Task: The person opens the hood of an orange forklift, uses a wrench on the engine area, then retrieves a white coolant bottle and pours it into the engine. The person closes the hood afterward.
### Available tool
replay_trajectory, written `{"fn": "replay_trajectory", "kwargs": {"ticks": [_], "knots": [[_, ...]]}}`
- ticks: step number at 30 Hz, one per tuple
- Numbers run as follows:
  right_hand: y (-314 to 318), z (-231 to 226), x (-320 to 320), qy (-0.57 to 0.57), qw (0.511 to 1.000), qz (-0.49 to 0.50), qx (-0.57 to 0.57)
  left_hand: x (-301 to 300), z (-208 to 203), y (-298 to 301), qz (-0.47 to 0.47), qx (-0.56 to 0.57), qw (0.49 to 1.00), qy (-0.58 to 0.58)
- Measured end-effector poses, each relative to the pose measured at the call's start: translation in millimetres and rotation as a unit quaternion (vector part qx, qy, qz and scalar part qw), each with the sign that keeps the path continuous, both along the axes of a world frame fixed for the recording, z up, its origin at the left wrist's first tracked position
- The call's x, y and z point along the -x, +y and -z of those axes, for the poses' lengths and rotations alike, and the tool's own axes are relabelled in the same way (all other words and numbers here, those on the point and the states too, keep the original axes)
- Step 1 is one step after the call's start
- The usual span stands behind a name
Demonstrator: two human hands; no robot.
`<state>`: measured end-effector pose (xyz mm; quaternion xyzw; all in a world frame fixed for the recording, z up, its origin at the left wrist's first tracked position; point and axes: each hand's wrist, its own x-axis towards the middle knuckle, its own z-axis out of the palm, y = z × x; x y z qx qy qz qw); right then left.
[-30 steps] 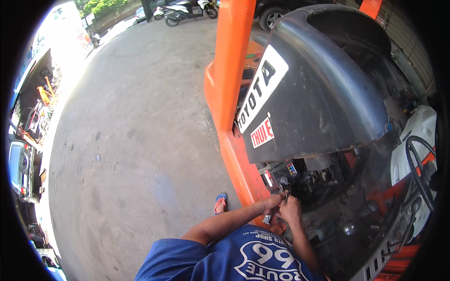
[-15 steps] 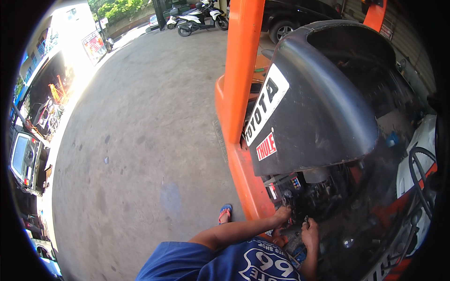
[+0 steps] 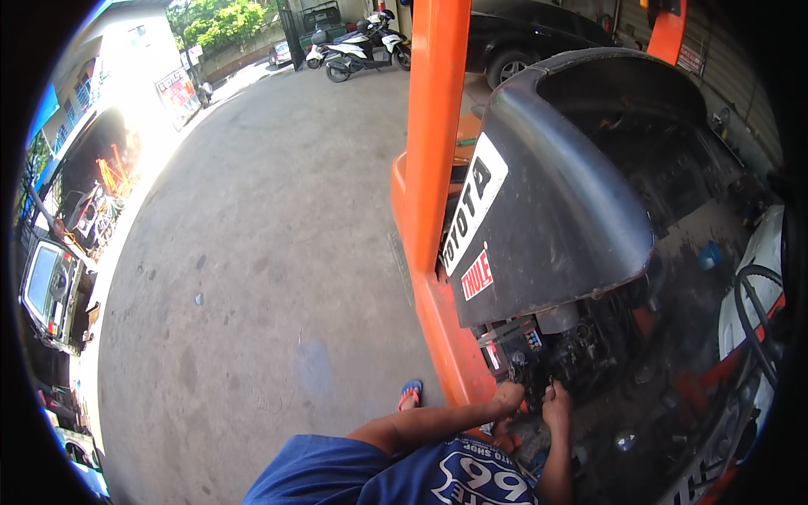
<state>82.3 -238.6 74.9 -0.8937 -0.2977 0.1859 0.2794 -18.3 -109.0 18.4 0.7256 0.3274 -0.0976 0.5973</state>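
Observation:
My left hand (image 3: 507,396) is closed beside the near end of a dark battery (image 3: 511,347) with a colourful label, low in the engine bay of an orange forklift. A small metal-looking part rises just ahead of its fingers; what they grip is hidden. To its right, my right hand (image 3: 556,405) is also closed, thumb and fingers pinched around a small dark thing, too small to name. Dark engine parts (image 3: 585,349) lie just beyond both hands. Above them hangs the raised black hood (image 3: 555,219) of the forklift.
An orange post (image 3: 435,126) and body edge (image 3: 454,345) stand left of the hands. A black hose (image 3: 749,303) curves at the right, near a blue object (image 3: 709,255). Farther back are a scooter (image 3: 370,55) and a dark car (image 3: 539,38).
My right hand has moved forward, closer to the engine parts and level with the left. The left hand stays by the battery, closed. The whole view has shifted slightly.

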Motion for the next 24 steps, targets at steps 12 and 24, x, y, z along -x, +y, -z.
{"fn": "replay_trajectory", "kwargs": {"ticks": [12, 24], "knots": [[28, -5, 7, 0.060, 0.997, -0.050, -0.021, 6, -14, 4, 0.126, -0.106, 0.986, -0.010], [31, 21, 11, 0.178, 0.972, -0.037, -0.150, 2, -3, -2, -0.110, 0.142, 0.983, 0.028]]}}
